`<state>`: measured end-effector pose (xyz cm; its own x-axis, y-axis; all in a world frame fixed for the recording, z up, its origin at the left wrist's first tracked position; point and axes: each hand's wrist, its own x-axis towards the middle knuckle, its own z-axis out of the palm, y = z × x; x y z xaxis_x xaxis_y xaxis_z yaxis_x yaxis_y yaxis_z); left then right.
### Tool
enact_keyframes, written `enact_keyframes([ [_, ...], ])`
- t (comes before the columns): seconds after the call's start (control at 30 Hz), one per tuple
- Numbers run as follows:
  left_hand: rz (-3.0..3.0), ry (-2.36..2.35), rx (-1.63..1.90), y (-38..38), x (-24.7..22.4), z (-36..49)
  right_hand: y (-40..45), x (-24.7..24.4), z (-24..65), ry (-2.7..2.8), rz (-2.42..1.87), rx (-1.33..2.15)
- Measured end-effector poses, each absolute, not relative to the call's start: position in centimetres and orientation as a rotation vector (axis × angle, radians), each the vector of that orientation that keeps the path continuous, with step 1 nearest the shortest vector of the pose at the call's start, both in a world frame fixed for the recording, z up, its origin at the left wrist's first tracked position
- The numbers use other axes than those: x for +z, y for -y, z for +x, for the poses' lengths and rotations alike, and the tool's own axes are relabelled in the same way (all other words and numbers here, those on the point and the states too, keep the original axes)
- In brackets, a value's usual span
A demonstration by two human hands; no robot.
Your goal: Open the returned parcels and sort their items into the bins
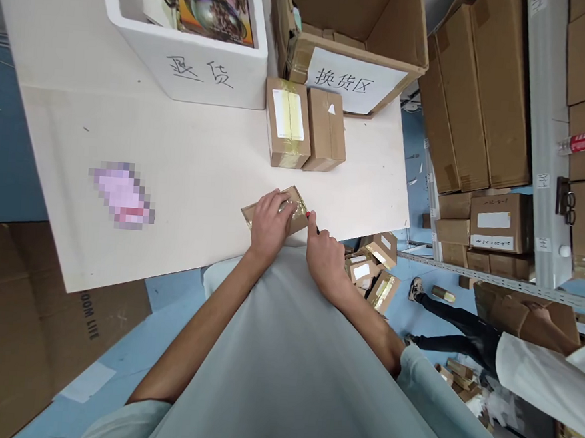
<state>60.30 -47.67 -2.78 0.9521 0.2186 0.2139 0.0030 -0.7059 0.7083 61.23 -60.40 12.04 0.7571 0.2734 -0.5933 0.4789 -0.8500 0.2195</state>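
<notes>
Small brown cardboard box [299, 223], glossy-taped, lies at the white worktop's [194, 192] near edge. Left hand [271, 224] clasps it; right hand [327, 255] grips a slim red-and-black tool [308, 214] against its right end. No raised flap visible; work judged incomplete.

Blue floor [175, 304] — white table [201, 152]

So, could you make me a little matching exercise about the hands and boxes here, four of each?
Column one
1. Left hand
2. Right hand
3. White tub
4. Two small cartons

Column two
A. Side by side on the table
B. Has a colourful printed item inside
C. Gripping a small red-and-black tool
D. Resting on a taped brown package

Pairs: 1-D; 2-C; 3-B; 4-A
</notes>
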Motion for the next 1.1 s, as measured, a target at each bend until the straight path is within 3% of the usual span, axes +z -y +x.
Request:
enact_keyframes([
  [0.8,2.364,-0.171,0.383,47.7,-2.7,59.9,63.6,14.6,60.7,-0.513,2.661,-0.988],
  [1.1,2.344,-0.169,0.365,47.8,-2.2,59.7,63.4,10.9,61.2,-0.592,2.696,-0.846],
])
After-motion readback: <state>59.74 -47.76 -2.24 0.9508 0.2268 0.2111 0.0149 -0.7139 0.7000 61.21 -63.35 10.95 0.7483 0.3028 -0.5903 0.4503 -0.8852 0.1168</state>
